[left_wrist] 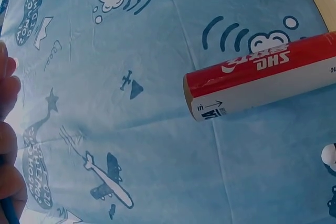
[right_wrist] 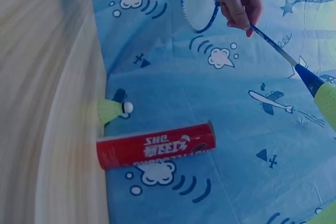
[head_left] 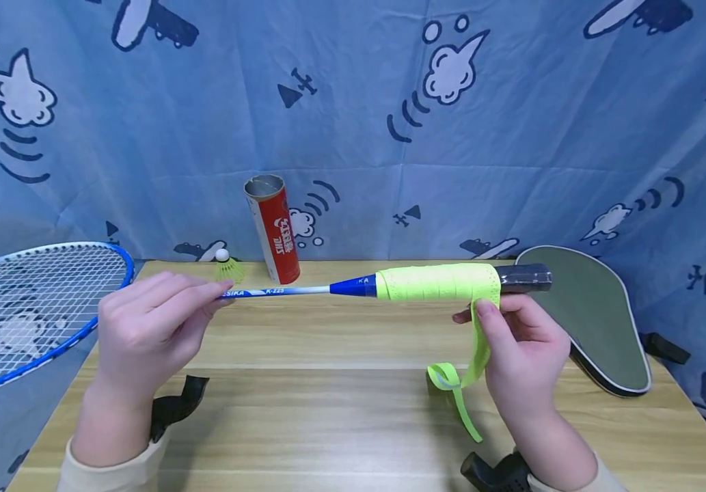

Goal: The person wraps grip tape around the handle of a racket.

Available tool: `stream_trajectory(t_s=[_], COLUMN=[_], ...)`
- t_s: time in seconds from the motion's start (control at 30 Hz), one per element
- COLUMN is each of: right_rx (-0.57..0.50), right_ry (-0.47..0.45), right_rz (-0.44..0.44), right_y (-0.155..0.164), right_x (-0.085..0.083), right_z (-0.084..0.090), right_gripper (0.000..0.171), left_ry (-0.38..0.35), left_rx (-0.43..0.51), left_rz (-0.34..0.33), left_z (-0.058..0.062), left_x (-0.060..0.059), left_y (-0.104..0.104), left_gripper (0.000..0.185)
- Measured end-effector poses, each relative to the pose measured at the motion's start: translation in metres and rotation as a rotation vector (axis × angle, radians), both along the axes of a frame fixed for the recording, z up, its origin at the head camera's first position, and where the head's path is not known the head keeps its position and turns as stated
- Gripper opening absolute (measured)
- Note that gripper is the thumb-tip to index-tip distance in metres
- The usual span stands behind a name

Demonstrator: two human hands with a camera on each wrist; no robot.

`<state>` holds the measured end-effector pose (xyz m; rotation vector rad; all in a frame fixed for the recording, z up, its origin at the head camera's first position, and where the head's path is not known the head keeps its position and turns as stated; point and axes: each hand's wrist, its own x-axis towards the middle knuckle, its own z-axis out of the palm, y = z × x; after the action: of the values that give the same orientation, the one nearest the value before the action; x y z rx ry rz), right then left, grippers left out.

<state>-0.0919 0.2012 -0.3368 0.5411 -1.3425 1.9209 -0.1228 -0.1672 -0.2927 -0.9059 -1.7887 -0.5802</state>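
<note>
With the left hand (head_left: 143,328) gripping the racket (head_left: 279,292) shaft, the right hand (head_left: 521,355) pinching the tape (head_left: 478,342) needed steady tension and even overlap

Blue badminton racket (head_left: 291,291) held level above the wooden table, strung head out past the left edge, handle to the right. Thin shaft white and blue with lettering, widening into a blue cone at the handle. Neon-yellow grip tape (head_left: 439,283) wound snugly over most of the handle; black butt end uncovered. Loose tail of tape hanging down, curling above the tabletop.
</note>
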Motion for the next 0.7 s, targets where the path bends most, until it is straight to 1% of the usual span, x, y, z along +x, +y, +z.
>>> stream_trajectory(t_s=[0.17, 0.23, 0.33, 0.37, 0.43, 0.57, 0.63, 0.7], right_rx=[-0.079, -0.116, -0.148, -0.154, -0.151, -0.134, -0.124, -0.118], right_ry=[-0.015, -0.009, 0.002, 0.013, 0.036, 0.077, 0.074, 0.061], right_rz=[-0.042, -0.050, -0.058, -0.047, -0.017, 0.054, 0.049, 0.020], right_y=[-0.0021, -0.0033, -0.0045, -0.0047, -0.0047, -0.0038, -0.0036, -0.0039], right_x=[0.0003, -0.0003, -0.0013, -0.0016, -0.0018, -0.0025, -0.0029, -0.0029], right_z=[-0.0007, -0.0018, -0.0021, -0.0022, -0.0024, -0.0023, -0.0021, -0.0020], right_gripper=[0.004, 0.001, 0.004, 0.003, 0.001, 0.009, 0.006, 0.003], left_ry=[-0.068, -0.097, -0.108, -0.111, -0.093, -0.078, -0.079, -0.089], left_rx=[-0.084, -0.118, -0.141, -0.142, -0.129, -0.105, -0.104, -0.106], left_rz=[-0.002, 0.000, 0.002, 0.001, -0.003, -0.005, -0.003, -0.005], left_z=[-0.0008, -0.0009, -0.0011, -0.0013, -0.0021, -0.0024, -0.0019, -0.0011], left_x=[0.0009, 0.0019, 0.0025, 0.0025, 0.0017, 0.0011, 0.0015, 0.0026], left_y=[-0.0037, -0.0044, -0.0042, -0.0041, -0.0032, -0.0025, -0.0027, -0.0032], left_gripper=[0.038, 0.038, 0.039, 0.040, 0.038, 0.037, 0.037, 0.038])
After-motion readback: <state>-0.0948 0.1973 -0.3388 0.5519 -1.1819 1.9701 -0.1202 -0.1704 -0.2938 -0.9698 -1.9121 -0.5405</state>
